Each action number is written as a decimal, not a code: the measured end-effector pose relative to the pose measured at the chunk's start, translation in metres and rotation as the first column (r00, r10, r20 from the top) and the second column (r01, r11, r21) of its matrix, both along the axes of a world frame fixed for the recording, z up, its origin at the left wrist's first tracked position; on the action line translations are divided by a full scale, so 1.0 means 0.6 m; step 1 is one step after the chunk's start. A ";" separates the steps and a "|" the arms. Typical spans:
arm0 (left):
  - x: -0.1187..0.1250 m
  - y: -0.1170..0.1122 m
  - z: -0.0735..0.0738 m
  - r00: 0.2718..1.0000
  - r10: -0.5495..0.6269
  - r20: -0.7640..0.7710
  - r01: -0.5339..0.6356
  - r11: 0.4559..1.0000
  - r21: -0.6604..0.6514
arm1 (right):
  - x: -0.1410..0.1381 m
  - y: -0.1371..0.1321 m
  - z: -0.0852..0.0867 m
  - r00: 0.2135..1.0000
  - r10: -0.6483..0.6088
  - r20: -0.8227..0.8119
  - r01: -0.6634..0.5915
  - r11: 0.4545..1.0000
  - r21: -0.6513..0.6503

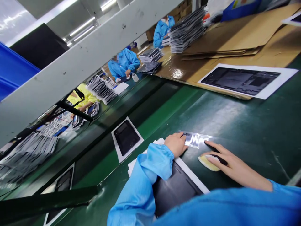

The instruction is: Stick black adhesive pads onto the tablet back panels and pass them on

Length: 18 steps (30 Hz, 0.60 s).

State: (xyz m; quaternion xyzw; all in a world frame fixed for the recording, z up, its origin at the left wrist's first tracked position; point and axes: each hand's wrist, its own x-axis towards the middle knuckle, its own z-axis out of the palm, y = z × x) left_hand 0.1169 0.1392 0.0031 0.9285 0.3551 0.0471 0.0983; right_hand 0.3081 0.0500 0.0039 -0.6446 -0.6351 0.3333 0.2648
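A clear, glossy strip of plastic film (195, 140) lies on the green bench top in front of me. My left hand (176, 144) has its fingers closed at the strip's left end. With my right hand (227, 160) I grip a pale yellow pad with a dark part (209, 162), close to the bench, while the index finger reaches toward the film's right end. Under my left forearm rests a black flat panel (175, 188) on white sheets, partly hidden by my blue sleeves.
Beyond the bench edge a green conveyor belt carries black panels (127, 136) on white sheets. Another panel (242, 80) lies on cardboard (225, 40) at the right, near tall stacks (187, 29). A grey beam (94, 47) crosses above. Co-workers (124, 64) sit across the belt.
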 end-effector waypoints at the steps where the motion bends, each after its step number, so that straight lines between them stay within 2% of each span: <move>1: 0.002 0.002 -0.009 1.000 0.014 0.016 -0.015 0.999 0.033 | 0.003 0.003 -0.001 1.000 0.020 -0.007 -0.020 1.000 -0.013; 4: -0.001 0.006 -0.029 0.990 0.055 0.127 -0.068 0.993 0.097 | 0.010 0.017 -0.006 0.995 0.097 -0.029 -0.098 0.994 -0.040; 7: -0.001 0.003 -0.028 0.983 0.082 0.162 -0.096 0.992 0.080 | 0.005 0.040 -0.012 0.977 0.203 -0.070 -0.206 0.978 -0.038; 12: 0.020 -0.003 0.013 0.991 0.131 0.001 -0.130 0.989 -0.065 | -0.031 0.084 -0.020 0.941 0.316 -0.122 -0.316 0.949 0.018; 18: 0.043 -0.009 0.051 0.937 0.348 0.033 -0.342 0.932 -0.117 | -0.056 0.092 -0.008 0.927 0.343 -0.148 -0.342 0.939 0.035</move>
